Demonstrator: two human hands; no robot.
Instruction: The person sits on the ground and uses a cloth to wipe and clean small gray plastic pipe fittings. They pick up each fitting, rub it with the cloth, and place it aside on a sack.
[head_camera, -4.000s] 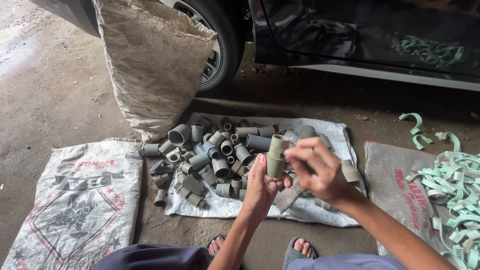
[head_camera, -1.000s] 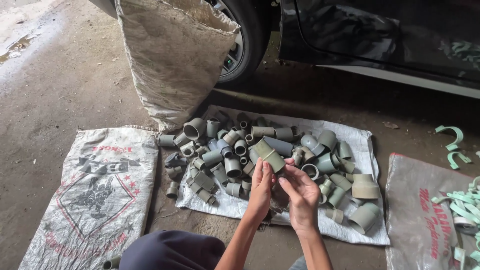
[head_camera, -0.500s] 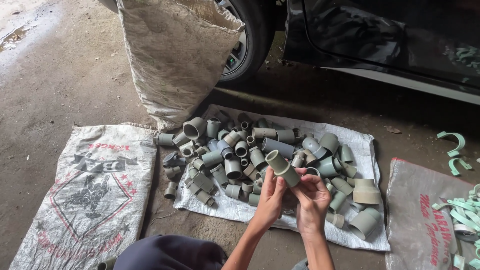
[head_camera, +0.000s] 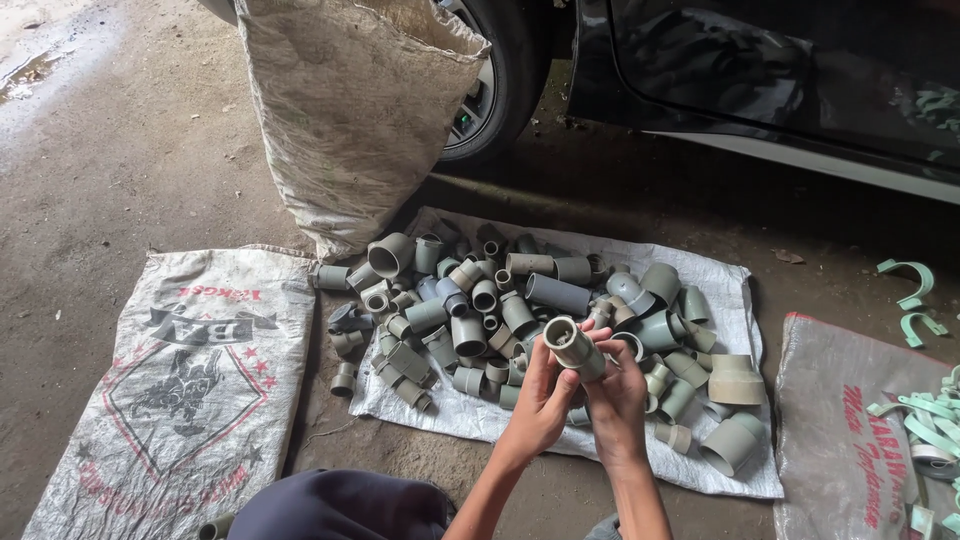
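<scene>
I hold one grey plastic pipe fitting (head_camera: 572, 345) with both hands above a pile of fittings. My left hand (head_camera: 540, 400) cups it from the left and below. My right hand (head_camera: 618, 392) grips its lower right end. The fitting's open end tilts up and to the left. Under my hands lies a heap of several grey pipe fittings (head_camera: 470, 300) of mixed sizes, spread over a white woven sack (head_camera: 735, 290) laid flat on the ground.
A tall filled sack (head_camera: 350, 110) stands upright at the back, against a car wheel (head_camera: 495, 75) and dark car body (head_camera: 780, 70). A printed empty sack (head_camera: 190, 390) lies flat at left. At right another sack (head_camera: 850, 430) carries pale green pipe clips (head_camera: 925, 425).
My hands have stayed over the pile's front edge and turned the fitting: a second ago it pointed more upright, now its open end leans left. The view shifted slightly.
</scene>
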